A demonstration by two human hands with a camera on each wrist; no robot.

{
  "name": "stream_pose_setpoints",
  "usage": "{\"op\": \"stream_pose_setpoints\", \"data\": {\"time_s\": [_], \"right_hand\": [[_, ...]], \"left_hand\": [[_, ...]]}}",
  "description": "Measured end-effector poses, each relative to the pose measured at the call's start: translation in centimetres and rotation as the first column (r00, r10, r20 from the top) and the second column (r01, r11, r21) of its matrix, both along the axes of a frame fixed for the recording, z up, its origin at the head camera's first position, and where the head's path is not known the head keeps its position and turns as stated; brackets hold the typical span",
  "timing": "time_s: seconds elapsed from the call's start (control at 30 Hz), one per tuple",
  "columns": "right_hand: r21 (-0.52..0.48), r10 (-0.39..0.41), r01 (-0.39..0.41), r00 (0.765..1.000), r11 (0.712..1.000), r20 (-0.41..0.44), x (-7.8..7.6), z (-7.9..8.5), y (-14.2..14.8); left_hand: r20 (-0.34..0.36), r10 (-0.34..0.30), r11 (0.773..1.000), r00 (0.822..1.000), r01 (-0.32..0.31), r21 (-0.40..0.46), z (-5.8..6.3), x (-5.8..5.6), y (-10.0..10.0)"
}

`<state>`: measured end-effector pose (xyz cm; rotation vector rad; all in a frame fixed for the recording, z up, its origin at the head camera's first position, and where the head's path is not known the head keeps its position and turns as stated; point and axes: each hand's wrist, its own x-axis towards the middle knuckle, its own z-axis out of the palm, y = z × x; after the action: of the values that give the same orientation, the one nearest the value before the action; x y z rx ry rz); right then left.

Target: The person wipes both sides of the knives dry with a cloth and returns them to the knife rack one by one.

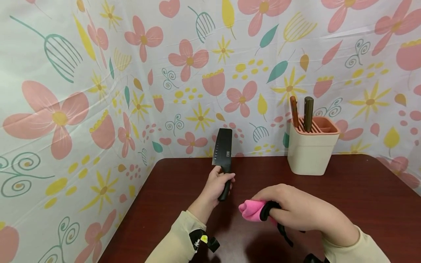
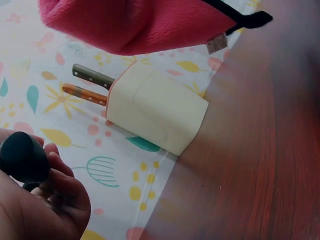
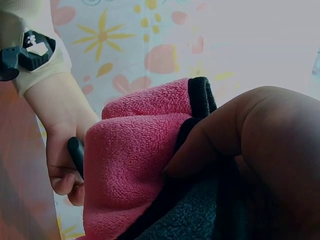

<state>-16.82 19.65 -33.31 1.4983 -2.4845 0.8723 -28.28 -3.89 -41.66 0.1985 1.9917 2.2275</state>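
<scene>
In the head view my left hand [image 1: 215,186] grips the black handle of a cleaver-shaped kitchen knife [image 1: 223,148]. Its broad dark blade points up and away, with a row of small dimples and a pale label. To its right, my right hand [image 1: 292,208] holds a folded pink cloth [image 1: 252,210] with black edging, pinched between thumb and fingers. The right wrist view shows the cloth's fuzzy pink pile [image 3: 132,160] close up, overlapping the left hand behind it. In the left wrist view the butt of the knife handle [image 2: 22,157] sticks out of the left fist.
A cream knife block [image 1: 310,153] with a salmon slotted top stands at the table's back right. An orange-brown handle [image 1: 294,111] and an olive handle [image 1: 308,113] rise from it. Floral fabric [image 1: 187,91] hangs behind and left of the dark red table [image 1: 158,219].
</scene>
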Motion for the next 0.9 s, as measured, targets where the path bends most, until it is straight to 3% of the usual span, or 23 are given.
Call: {"op": "stream_pose_setpoints", "data": {"time_s": [0.17,0.33,0.5,0.73,0.8,0.9], "right_hand": [[-0.009,-0.048,0.048,0.999,0.999,0.023,-0.7,0.0,0.5],[-0.06,-0.16,0.162,0.986,0.985,0.043,-1.7,0.3,1.4],[-0.125,-0.256,0.254,0.967,0.959,-0.002,-3.2,1.0,2.0],[-0.114,-0.328,0.315,0.937,0.942,-0.119,-7.8,3.7,0.8],[-0.083,-0.338,0.329,0.934,0.941,-0.121,-9.4,4.8,0.2],[-0.036,-0.364,0.363,0.929,0.931,-0.058,-12.1,6.3,-0.7]], "left_hand": [[-0.022,-0.018,1.0,1.0,0.018,0.005,0.2,0.1,0.1],[-0.003,-0.025,0.999,1.0,0.025,0.041,0.3,0.2,0.3],[0.01,-0.034,0.998,0.999,0.033,0.058,0.2,0.3,0.5],[-0.014,-0.058,0.996,0.998,0.059,0.06,0.1,0.8,0.7],[-0.026,-0.068,0.996,0.997,0.07,0.06,0.1,1.0,0.8],[-0.039,-0.075,0.995,0.996,0.078,0.063,0.0,1.1,1.0]]}}
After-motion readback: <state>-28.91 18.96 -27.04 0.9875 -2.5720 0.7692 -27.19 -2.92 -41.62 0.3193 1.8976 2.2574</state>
